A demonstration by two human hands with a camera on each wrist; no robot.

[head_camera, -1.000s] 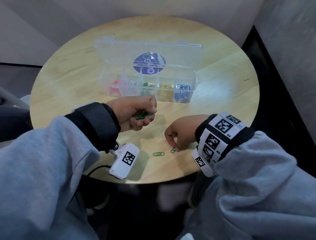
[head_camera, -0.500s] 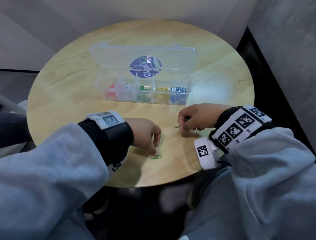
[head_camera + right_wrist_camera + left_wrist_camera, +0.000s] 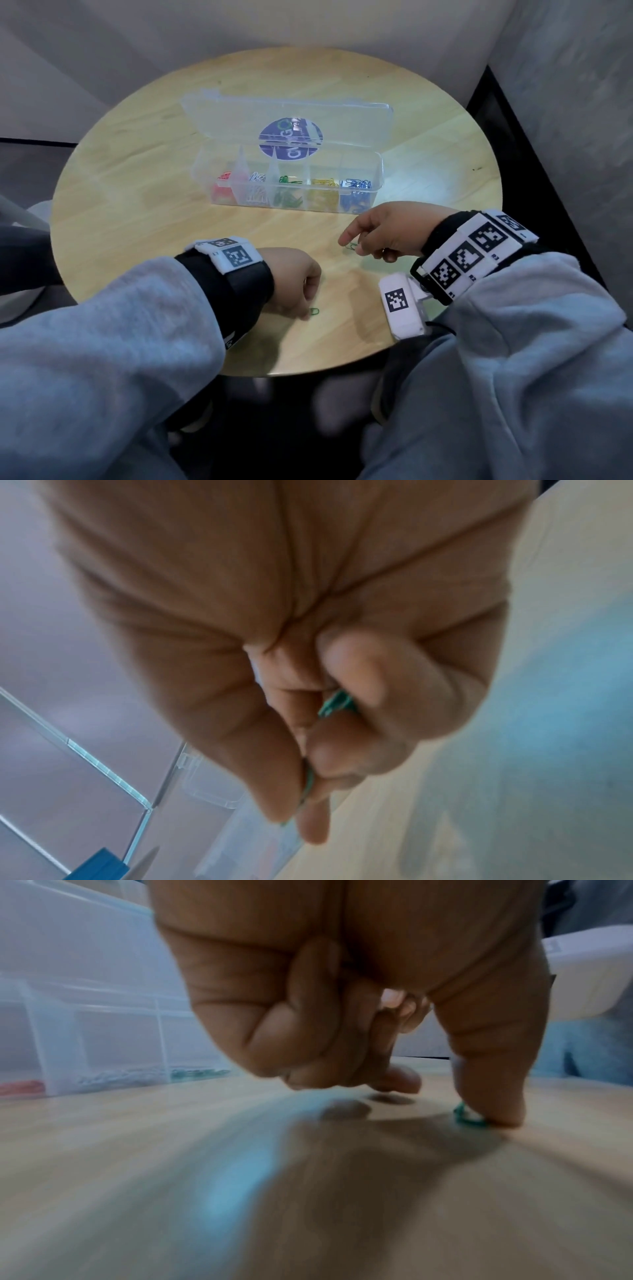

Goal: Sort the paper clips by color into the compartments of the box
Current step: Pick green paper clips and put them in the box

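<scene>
Downward, left hand (image 3: 294, 284) fingertip pressing green clip (image 3: 313, 311), right hand (image 3: 387, 233) raised, pinching second clip (image 3: 351, 246).

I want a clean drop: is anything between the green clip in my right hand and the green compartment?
Nothing visible. The right hand pinches the green clip over the table; the green compartment is uncovered, lid open behind.

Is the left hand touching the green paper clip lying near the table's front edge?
Touching. The left wrist view shows one fingertip of the left hand pressing down on the green paper clip, with no gap between them.
</scene>
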